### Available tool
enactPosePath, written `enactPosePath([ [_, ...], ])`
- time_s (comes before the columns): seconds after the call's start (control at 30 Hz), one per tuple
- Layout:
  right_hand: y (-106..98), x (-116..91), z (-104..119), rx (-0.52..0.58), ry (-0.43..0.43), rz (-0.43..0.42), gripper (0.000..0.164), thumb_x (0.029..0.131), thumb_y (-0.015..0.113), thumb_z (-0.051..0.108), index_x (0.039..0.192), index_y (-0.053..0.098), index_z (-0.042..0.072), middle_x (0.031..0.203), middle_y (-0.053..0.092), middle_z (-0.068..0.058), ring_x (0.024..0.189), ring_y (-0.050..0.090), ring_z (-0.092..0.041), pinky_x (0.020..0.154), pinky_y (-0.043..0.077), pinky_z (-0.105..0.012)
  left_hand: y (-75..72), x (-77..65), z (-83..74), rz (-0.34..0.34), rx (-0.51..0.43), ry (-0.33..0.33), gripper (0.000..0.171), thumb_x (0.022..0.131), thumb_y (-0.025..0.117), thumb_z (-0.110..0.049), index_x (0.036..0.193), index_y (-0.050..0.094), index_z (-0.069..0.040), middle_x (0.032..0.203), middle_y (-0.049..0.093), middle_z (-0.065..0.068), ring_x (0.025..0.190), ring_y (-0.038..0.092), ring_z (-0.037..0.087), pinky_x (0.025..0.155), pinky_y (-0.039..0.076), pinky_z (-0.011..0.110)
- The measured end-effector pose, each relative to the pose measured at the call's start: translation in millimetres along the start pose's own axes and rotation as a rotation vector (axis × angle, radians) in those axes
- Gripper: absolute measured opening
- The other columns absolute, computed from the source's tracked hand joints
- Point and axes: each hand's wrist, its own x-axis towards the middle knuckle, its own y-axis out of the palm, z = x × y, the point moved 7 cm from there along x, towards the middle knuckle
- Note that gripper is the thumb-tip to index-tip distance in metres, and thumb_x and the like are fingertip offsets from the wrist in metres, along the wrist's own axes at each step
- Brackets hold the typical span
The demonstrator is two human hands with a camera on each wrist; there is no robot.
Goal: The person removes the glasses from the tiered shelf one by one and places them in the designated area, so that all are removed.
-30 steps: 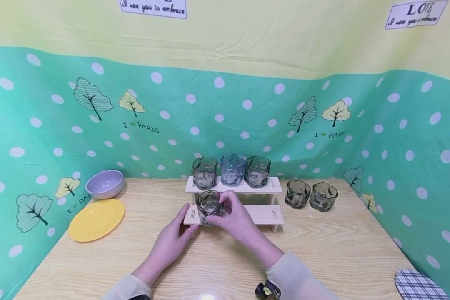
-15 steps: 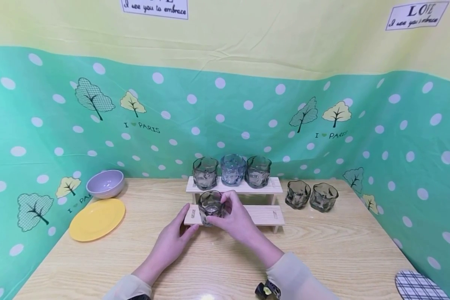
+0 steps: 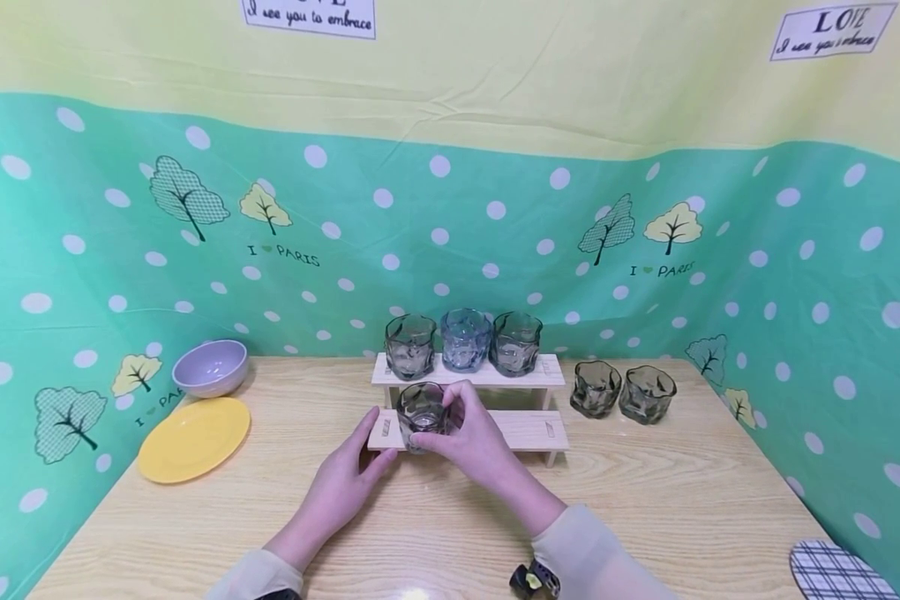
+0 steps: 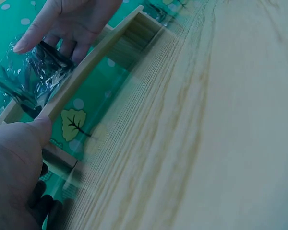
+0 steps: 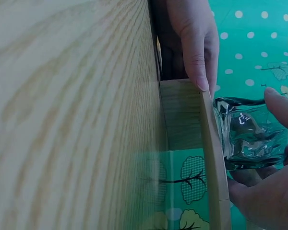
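Observation:
My right hand [image 3: 468, 437] grips a smoky grey glass tumbler [image 3: 417, 408], thumb in front and fingers around its right side. The tumbler stands upright on the left part of the lower tier of a two-tier wooden shelf [image 3: 521, 427]. At that tier's left end, my left hand [image 3: 348, 475] holds the shelf; the left wrist view shows its thumb [image 4: 41, 127] against the front edge. In the right wrist view, the tumbler's base [image 5: 223, 134] meets the board. On the upper tier stand a grey tumbler [image 3: 410, 348], a bluish tumbler [image 3: 465, 342] and another grey tumbler [image 3: 516, 346].
Two more grey tumblers [image 3: 595, 389] [image 3: 647, 394] stand on the table right of the shelf. A purple bowl [image 3: 210, 368] and a yellow plate [image 3: 193, 442] lie at the left. A checked cloth piece [image 3: 840, 571] is at the front right. A patterned curtain [image 3: 450, 225] encloses the table.
The tumbler in my right hand has shifted slightly to the right along the lower tier in the last second. My left hand has stayed at the shelf's left end.

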Motion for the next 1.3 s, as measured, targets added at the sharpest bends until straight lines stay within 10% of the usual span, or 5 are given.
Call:
enactPosePath([
  [0.47,-7.5,-5.0,1.8,-0.043,-0.004,0.021,0.097,0.083,0.101,0.024,0.163,0.047,0.017,0.152,0.065,0.002,0.142,0.06,-0.024,0.124,0.045,-0.045,0.9,-2.8,-0.2,-0.017,-0.002,0.012,0.08,0.109,0.073,-0.037,0.174,0.035,-0.009,0.168,0.045,0.025,0.15,0.049,0.048,0.123,0.041,0.063],
  [1.3,-85.9,-42.3,19.8,-0.192,0.096,-0.072,0.099,0.082,0.1,0.03,0.167,0.048,0.021,0.152,0.065,-0.003,0.143,0.06,-0.034,0.121,0.046,-0.055,-0.5,-1.2,1.5,0.008,-0.057,-0.005,0.078,0.114,0.056,-0.055,0.176,0.032,-0.013,0.17,0.044,0.022,0.155,0.042,0.044,0.126,0.036,0.062],
])
